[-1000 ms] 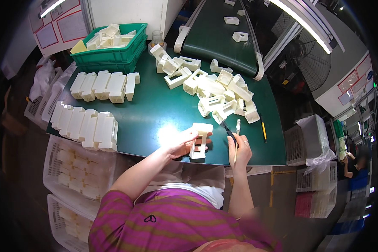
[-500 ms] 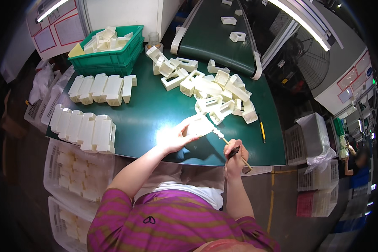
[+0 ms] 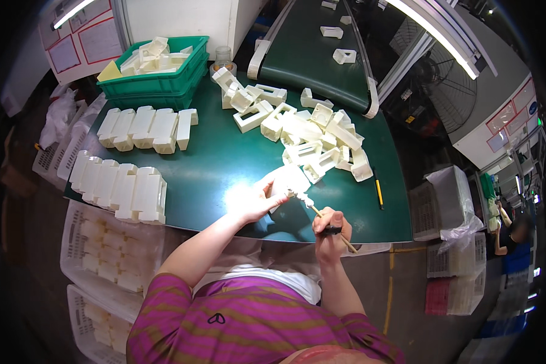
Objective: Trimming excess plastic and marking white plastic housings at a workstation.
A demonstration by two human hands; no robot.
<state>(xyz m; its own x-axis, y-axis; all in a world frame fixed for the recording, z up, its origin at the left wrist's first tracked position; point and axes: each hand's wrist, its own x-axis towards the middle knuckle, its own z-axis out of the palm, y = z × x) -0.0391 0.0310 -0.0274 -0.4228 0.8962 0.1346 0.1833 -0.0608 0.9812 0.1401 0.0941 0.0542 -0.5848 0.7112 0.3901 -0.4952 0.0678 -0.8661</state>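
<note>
While both hands grip (left [image 3: 252, 203] part [image 3: 285, 182], right [image 3: 330, 229] brush [image 3: 315, 212]), green crate [image 3: 182, 76] holds white parts [image 3: 155, 53].

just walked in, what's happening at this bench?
A person in a striped shirt stands at a green-topped table. The left hand holds a white moulded plastic part at the table's near edge, while the right hand grips a thin stick-like tool with its tip at that part. A loose heap of similar white parts lies behind, finished-looking rows of parts stand to the left, a green plastic crate holds more, and a yellow-handled knife lies to the right.
</note>
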